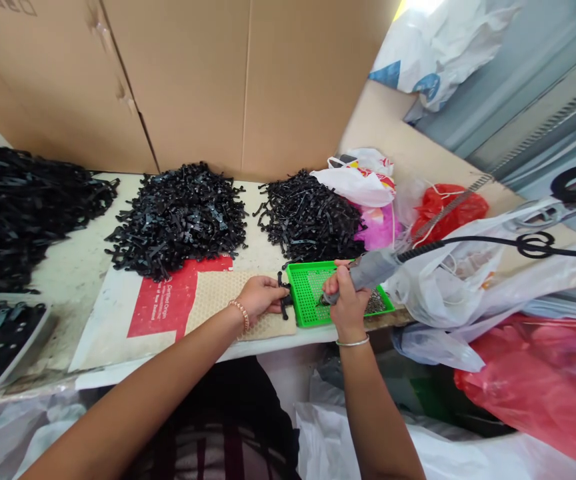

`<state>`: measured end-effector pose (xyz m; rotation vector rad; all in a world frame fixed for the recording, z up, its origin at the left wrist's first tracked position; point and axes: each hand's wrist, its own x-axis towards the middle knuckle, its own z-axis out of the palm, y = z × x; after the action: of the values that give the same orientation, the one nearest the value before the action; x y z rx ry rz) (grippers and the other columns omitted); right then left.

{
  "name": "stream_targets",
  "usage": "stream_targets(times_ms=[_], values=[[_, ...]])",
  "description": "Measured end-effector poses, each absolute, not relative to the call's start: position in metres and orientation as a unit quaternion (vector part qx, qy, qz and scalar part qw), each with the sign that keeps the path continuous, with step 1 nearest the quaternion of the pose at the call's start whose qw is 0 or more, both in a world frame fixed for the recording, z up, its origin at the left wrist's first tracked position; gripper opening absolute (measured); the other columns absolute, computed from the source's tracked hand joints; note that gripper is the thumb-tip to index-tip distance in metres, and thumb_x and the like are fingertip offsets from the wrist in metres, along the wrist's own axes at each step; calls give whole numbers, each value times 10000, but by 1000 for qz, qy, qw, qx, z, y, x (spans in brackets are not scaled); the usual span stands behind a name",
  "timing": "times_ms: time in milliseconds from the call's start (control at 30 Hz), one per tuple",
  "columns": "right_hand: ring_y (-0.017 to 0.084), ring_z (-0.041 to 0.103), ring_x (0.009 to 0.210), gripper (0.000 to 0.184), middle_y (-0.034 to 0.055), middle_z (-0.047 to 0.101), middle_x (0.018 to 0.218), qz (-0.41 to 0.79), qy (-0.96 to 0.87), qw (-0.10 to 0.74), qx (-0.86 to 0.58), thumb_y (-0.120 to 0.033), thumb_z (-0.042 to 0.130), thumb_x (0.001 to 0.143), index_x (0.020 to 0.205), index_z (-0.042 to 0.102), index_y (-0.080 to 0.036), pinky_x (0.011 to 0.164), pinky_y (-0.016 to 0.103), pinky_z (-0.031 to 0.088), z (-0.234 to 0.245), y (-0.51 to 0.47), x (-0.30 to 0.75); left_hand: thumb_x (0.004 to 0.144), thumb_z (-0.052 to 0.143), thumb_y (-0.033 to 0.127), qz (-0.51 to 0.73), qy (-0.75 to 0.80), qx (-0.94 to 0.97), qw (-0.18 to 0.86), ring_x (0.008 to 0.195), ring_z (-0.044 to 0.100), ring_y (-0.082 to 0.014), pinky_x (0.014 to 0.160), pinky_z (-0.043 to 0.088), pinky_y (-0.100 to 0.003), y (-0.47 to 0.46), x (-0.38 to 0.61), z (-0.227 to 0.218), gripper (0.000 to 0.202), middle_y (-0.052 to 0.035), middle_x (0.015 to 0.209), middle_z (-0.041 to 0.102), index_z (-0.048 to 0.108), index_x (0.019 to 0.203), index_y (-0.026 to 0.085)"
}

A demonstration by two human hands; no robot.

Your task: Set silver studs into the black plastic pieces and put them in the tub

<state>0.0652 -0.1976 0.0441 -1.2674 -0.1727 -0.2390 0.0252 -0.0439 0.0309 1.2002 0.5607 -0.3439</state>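
In the head view, I have my left hand point(258, 298) closed in a pinch, thumb against fingers, on a small black part point(284, 301). The part sits at the right end of the cream textured mat point(218, 293), just beside the left rim of the green tray point(308, 287). My right hand point(347, 297) is wrapped firmly around a grey power tool point(375, 268), its narrow tip pointing left and down over the tray's perforated floor; whether the tip touches anything there I cannot tell. Small metal pieces point(377, 303) lie in the right side of the tray.

To do this well, I judge, I want the part pinned flat against the mat, with my fingertips at its edges so its upper face is free and nothing soft sits under the tool's tip. A relaxed right wrist and a tool lined up squarely with the work should prevent slipping. The black cable point(493, 241) runs off to the right with a loop in it, and a tug there could pull my aim off. The nearest pile of black parts point(313, 217) stands beyond the tray's far side, so my knuckles need care there.
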Motion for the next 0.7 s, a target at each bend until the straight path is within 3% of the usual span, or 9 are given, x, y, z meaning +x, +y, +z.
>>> stream_targets(times_ms=[300, 567, 700], values=[[84, 419, 406, 248, -88, 457, 473, -105, -100, 790, -596, -386, 702, 783, 878, 580, -192, 434, 208, 367, 39, -201, 68, 699, 791, 97, -155, 252, 533, 792, 536, 626, -123, 535, 566, -232, -43, 25, 24, 212, -43, 636, 655, 579, 692, 109], [83, 415, 409, 243, -89, 451, 476, -100, -107, 792, -593, -384, 701, 788, 884, 585, -193, 435, 207, 367, 39, -200, 69, 757, 698, 18, -149, 270, 537, 785, 510, 614, -107, 484, 540, -190, -44, 25, 29, 183, -27, 607, 638, 562, 676, 110], [84, 421, 416, 240, -86, 456, 480, -100, -109, 788, -598, -378, 701, 791, 885, 584, -191, 442, 210, 373, 39, -201, 69, 728, 741, 40, -141, 273, 538, 785, 504, 606, -105, 487, 538, -192, -44, 24, 29, 203, -13, 588, 621, 561, 668, 113]])
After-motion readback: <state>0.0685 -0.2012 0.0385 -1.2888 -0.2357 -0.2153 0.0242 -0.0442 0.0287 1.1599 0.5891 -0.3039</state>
